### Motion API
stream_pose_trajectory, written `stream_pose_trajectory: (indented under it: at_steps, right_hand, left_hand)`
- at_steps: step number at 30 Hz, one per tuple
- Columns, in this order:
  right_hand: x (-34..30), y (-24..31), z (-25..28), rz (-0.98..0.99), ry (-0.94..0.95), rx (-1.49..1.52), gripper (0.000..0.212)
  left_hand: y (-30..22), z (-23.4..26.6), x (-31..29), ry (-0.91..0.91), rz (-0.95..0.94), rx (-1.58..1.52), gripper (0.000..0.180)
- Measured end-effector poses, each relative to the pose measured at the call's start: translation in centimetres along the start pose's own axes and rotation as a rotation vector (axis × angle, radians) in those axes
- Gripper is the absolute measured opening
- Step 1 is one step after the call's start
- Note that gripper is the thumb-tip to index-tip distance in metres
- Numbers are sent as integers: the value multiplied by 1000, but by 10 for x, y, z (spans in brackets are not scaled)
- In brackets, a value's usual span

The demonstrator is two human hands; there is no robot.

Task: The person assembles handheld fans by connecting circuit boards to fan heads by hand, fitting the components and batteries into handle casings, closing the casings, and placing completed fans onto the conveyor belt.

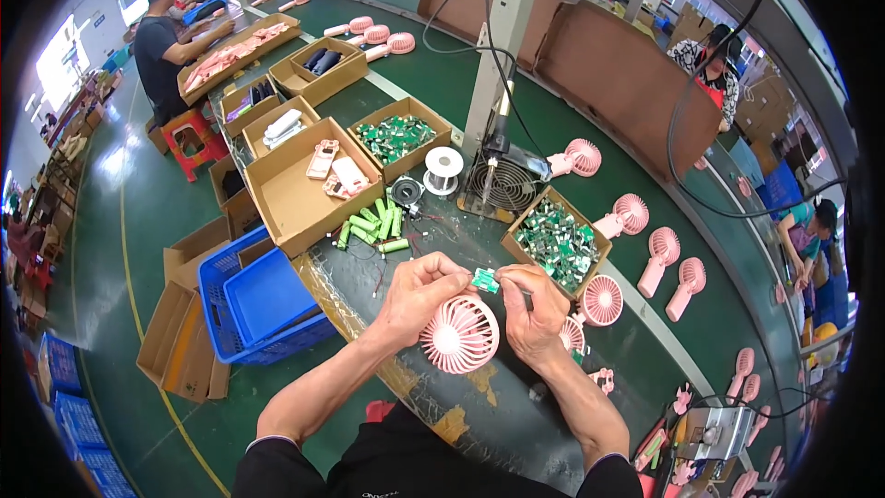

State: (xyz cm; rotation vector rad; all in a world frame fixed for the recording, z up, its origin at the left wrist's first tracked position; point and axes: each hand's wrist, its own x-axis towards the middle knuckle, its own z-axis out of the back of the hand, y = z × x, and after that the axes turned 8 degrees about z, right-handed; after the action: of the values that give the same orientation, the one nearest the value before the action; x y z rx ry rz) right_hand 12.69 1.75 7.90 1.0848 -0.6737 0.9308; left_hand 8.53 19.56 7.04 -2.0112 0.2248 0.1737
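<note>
A pink handheld fan (460,335) hangs with its round grille toward me, and my left hand (417,295) is closed around its handle end. Between my two hands sits a small green circuit board (485,280). The fingertips of my right hand (535,312) pinch its right edge, while my left fingertips are close to its left side. Most of the fan's handle is hidden by my left hand. Just beyond lie several green battery cells (376,225) with thin loose wires. A box of green circuit boards (557,242) stands beyond my right hand.
A solder spool (443,171) and a soldering iron (499,134) stand by a metal post (505,37). Cardboard boxes (313,186) line the left edge, above a blue crate (267,304). Pink fans (664,258) rest on the green conveyor. A co-worker (171,46) sits far left.
</note>
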Motion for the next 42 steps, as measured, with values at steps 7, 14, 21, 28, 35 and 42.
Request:
stream_pose_trajectory:
  at_steps: [7,14,21,28,35,42]
  right_hand:
    - [-25,22,9,-128,-10,92,17]
    - [-42,38,11,-304,-3,169,7]
    - [-34,44,24,-630,-189,435,10]
    - [-41,45,11,-662,-236,485,11]
    - [-49,43,15,-763,-172,545,11]
    - [-53,34,13,-770,-166,531,12]
  left_hand:
    - [11,-13,-32,24,-178,149,8]
    - [44,-26,-47,-113,-195,76,5]
    - [46,-36,-45,-268,-81,-168,10]
    - [55,-40,-40,-263,-91,-255,7]
    - [59,-41,-41,-229,-80,-238,8]
    - [56,-46,-42,-205,-81,-242,8]
